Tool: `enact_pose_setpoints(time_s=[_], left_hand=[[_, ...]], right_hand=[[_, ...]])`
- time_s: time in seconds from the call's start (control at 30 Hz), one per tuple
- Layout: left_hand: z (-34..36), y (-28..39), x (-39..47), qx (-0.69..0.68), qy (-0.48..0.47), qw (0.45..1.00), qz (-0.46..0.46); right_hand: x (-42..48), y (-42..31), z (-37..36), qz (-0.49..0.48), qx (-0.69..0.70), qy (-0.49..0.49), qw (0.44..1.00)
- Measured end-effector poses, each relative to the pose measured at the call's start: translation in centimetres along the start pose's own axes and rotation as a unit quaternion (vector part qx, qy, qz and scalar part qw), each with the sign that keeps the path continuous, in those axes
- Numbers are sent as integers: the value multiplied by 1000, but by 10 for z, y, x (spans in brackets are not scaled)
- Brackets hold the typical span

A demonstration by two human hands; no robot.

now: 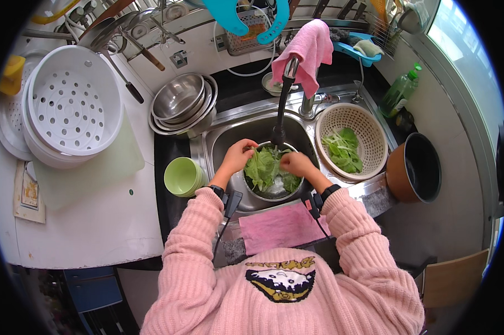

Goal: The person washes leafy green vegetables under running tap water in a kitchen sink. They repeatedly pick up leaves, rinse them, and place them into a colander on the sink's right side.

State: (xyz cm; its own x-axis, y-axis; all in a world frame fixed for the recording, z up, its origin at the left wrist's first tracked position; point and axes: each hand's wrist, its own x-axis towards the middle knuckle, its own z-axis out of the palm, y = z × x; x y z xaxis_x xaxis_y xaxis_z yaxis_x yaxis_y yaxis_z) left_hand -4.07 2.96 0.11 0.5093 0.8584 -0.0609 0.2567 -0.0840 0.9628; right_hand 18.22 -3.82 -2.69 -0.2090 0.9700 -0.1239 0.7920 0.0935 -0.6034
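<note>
Over a metal bowl (272, 199) in the sink (226, 138), my left hand (238, 155) pinches the edge of a green leafy vegetable (263, 164). On the leaf's other side my right hand (295, 163) is curled, its fingers slightly blurred; whether it grips the leaf is hard to tell. Water and more greens (292, 182) show in the bowl below. The black faucet hose (282, 104) hangs down right above the leaf, its outlet between my hands. To the right, a beige plastic colander (373, 138) holds several leaves with pale stems (344, 150).
Stacked metal bowls (180, 98) and light green bowls (184, 176) stand left of the sink. A brown pot (411, 169) tilts at the right. Pink cloths lie on the front edge (277, 226) and over the faucet (308, 50). White strainers (72, 104) occupy the left counter.
</note>
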Motion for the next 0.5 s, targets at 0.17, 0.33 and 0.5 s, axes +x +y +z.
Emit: enact_pose_setpoints(time_s=[0.17,0.33,0.5], left_hand=[[-11,8,7,3,22,999,29],[-7,14,8,-64,1,997,46],[28,17,14,-88,-10,996,13]], right_hand=[[-13,-35,27,-101,165,-85,977],[-6,-51,-3,-8,128,142,982],[5,-43,-6,-27,248,206,946]])
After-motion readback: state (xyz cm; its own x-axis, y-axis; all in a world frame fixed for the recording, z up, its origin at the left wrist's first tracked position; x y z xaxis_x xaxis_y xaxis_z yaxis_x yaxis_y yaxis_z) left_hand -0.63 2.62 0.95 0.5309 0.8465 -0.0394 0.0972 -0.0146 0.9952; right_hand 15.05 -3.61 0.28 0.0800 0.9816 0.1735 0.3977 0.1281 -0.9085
